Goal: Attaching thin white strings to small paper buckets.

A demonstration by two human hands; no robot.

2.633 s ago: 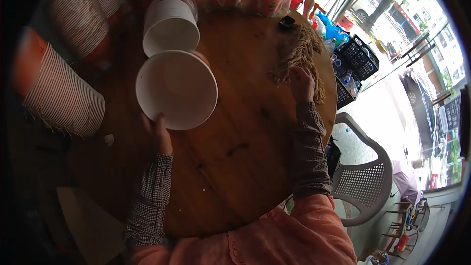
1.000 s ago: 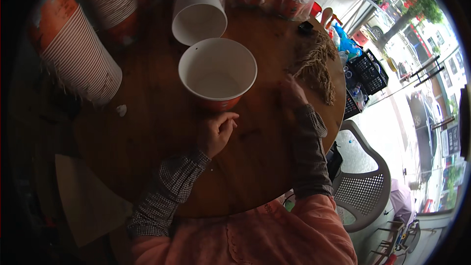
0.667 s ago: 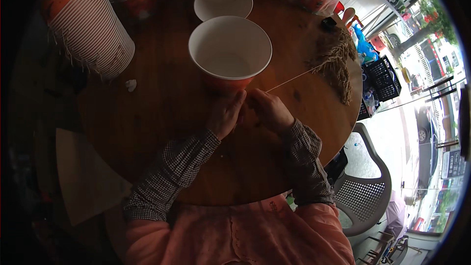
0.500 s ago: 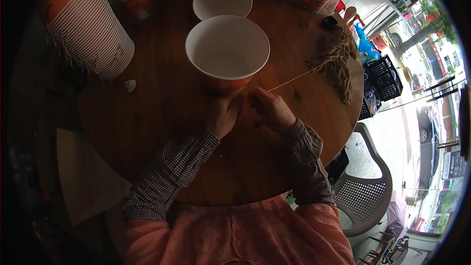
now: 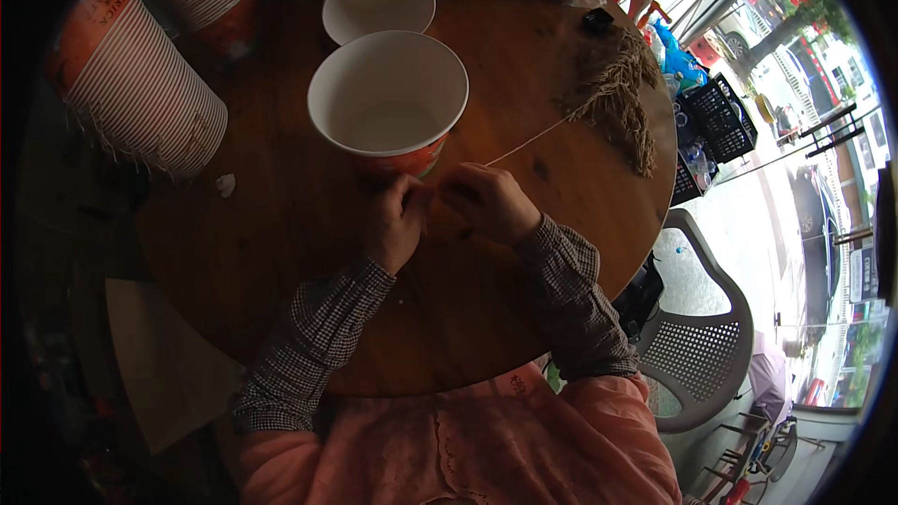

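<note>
A wide white-lined paper bucket [image 5: 388, 98] with an orange outside stands on the round table, just beyond my hands. Close to its near side, my left hand [image 5: 398, 224] is closed, thumb and fingers pinched together. Right beside it my right hand [image 5: 496, 204] is curled shut on a thin strand of twine [image 5: 527, 144]. The strand runs taut from this hand to a loose bundle of tan twine [image 5: 622, 84] at the table's right. Whatever lies between my left fingertips is too small and dark to make out.
Behind the bucket lies another paper bucket [image 5: 379, 5]. A tall nested stack of cups [image 5: 150, 84] leans at the left, near a small white scrap [image 5: 225, 185]. More wrapped stacks line the far edge. To the right are a grey plastic chair [image 5: 697, 355] and black crates [image 5: 716, 131].
The view has shifted, so the table's things appear farther left. My hands stay close together near the bucket, and the left fingers now show in a pinch. The twine still stretches from my right hand.
</note>
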